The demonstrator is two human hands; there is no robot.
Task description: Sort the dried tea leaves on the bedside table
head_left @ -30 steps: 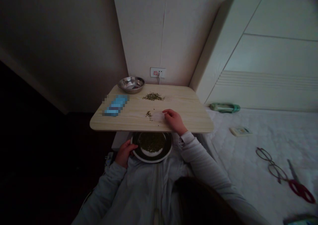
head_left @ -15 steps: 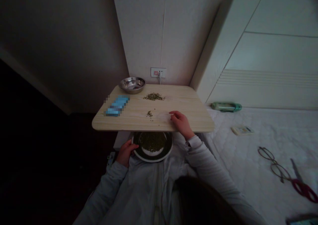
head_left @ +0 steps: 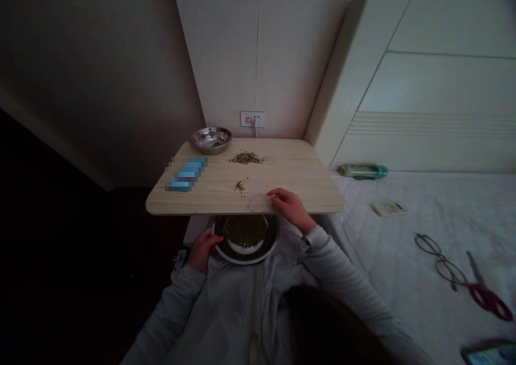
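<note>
My left hand [head_left: 201, 251] grips the left rim of a dark-banded plate [head_left: 261, 255], its thumb on top. The plate sits at my lap, just below the table's front edge, with many small green beans [head_left: 245, 229] in it. My right hand [head_left: 293, 210] is at the front edge of the wooden table [head_left: 217, 195], fingers pinched on a thin, clear, rounded plastic piece [head_left: 260, 202] lying near the tabletop. A small cluster of beans [head_left: 239, 186] lies left of that piece, and a larger pile of beans [head_left: 246, 158] spreads farther back.
A steel bowl [head_left: 210, 141] stands at the table's back left, behind a blurred blue phone-like object [head_left: 187, 174]. On the bed at right lie a green bottle [head_left: 363, 171], a pale flat item [head_left: 389, 208], glasses [head_left: 440, 261], red-handled scissors [head_left: 489, 301] and a phone [head_left: 489, 353].
My right hand and the clear plastic piece have moved slightly toward the table's front edge. The left hand still holds the plate. The whole view has shifted a little.
</note>
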